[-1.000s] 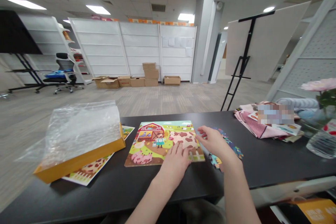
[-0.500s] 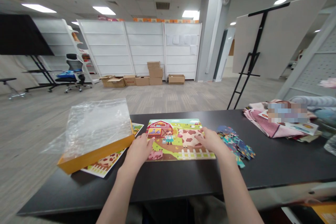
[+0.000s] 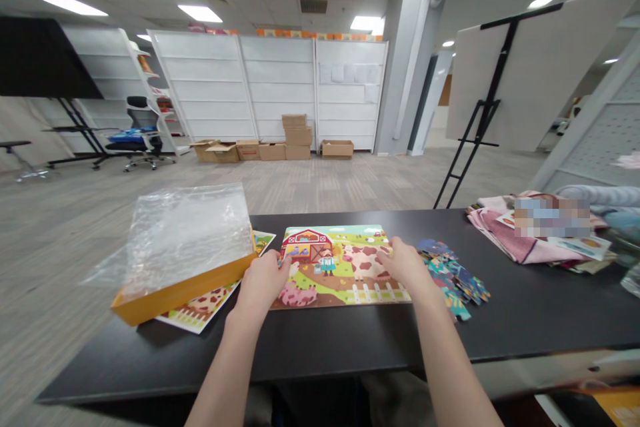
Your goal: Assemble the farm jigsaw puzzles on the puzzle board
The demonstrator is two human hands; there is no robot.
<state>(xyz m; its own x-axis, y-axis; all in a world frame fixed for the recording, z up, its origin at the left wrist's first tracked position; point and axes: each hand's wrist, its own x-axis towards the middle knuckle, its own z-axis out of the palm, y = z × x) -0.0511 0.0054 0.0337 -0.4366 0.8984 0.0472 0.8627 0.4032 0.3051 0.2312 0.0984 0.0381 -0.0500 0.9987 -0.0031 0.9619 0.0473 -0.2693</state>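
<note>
A farm-scene jigsaw puzzle board (image 3: 337,267) with a red barn, a spotted cow and a pig lies flat on the black table (image 3: 350,353). My left hand (image 3: 261,287) rests on its lower left corner, and my right hand (image 3: 405,265) lies on the cow at its right side. Neither hand appears to grip anything. Just past my right hand sit several loose puzzle pieces (image 3: 447,277) in a heap. To the left, a yellow box (image 3: 180,293) covered by clear plastic wrap overlaps a printed picture sheet (image 3: 200,310).
A pile of pink cloth and printed papers (image 3: 520,240) lies at the table's far right, partly blurred. Beyond the table edge stand a black easel with a white board (image 3: 487,80), stacked cardboard boxes (image 3: 295,140) and an office chair (image 3: 143,133).
My left hand has moved from the board's lower middle to its left corner. The board now sits level and further left in view, with the loose pieces fully showing.
</note>
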